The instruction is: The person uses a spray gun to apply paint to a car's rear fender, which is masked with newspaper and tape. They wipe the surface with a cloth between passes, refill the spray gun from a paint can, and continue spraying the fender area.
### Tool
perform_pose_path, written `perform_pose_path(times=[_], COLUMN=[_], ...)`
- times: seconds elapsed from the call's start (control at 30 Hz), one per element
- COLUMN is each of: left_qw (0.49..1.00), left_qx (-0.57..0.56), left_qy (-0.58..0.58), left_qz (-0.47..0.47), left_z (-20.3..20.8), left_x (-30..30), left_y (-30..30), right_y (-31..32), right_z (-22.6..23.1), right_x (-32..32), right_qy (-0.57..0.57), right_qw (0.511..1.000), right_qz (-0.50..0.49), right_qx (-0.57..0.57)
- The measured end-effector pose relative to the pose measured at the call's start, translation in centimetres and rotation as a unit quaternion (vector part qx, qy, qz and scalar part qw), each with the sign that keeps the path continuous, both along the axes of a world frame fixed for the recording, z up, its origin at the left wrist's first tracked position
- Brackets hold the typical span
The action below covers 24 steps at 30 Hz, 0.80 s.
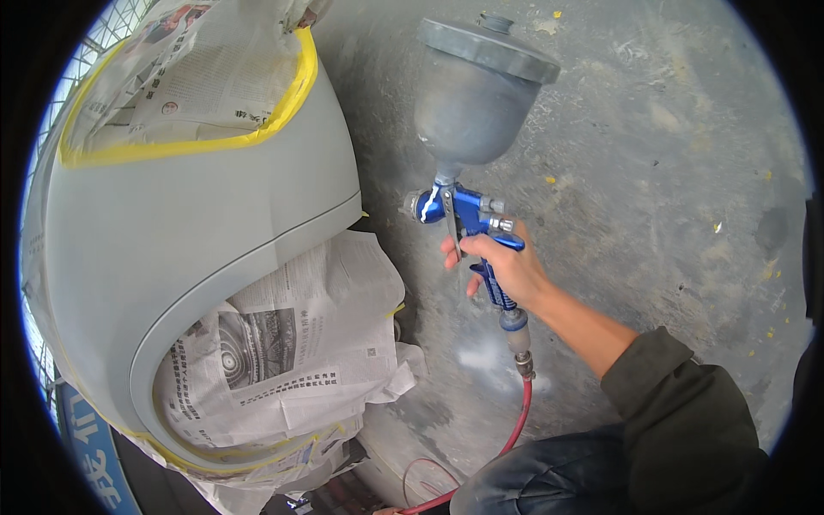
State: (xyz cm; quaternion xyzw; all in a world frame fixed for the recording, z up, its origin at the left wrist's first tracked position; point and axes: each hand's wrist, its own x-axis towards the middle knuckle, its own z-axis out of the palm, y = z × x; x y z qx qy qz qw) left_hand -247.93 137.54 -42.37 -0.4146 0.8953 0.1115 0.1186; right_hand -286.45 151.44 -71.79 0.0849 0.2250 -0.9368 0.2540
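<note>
A blue spray gun [468, 209] with a grey cup [481, 99] on top is gripped in my right hand [515, 270]. Its nozzle points left toward a grey-coated car body panel [215, 193], a gap away from it. My fingers lie around the handle and near the trigger. From the base of the handle a red hose [520, 421] runs down and to the left. At the lower edge only a sliver of what looks like my left hand [386, 511] shows beside the hose; its fingers are hidden.
Newspaper masking [283, 343] covers the wheel arch opening. Yellow tape [292, 112] edges the papered window area above. A blue sign [99, 451] stands at the lower left. My bent knee [549, 472] is near the hose, over the stained concrete floor [669, 172].
</note>
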Motion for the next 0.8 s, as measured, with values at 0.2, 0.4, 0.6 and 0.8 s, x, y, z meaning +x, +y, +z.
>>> perform_pose_path(times=[0.2, 0.4, 0.6, 0.8], left_qw=[0.998, 0.998, 0.997, 0.998], left_qx=[0.044, 0.017, 0.065, 0.015], left_qy=[-0.032, -0.048, -0.006, -0.064], left_qz=[-0.031, -0.023, 0.031, -0.003], left_z=[-2.1, -4.5, -5.9, -6.6], left_x=[-2.4, -6.1, -9.1, -10.4], left_y=[2.2, 4.0, 6.1, 6.1], right_y=[0.7, 1.0, 1.3, 0.9], right_z=[-1.1, -1.7, -1.0, -1.2], right_x=[-3.2, -7.6, -9.6, -14.4], right_qy=[0.028, 0.045, 0.098, 0.11], right_qw=[0.998, 0.998, 0.99, 0.987], right_qz=[0.052, 0.03, 0.085, 0.035], right_qx=[0.016, 0.038, 0.062, 0.109])
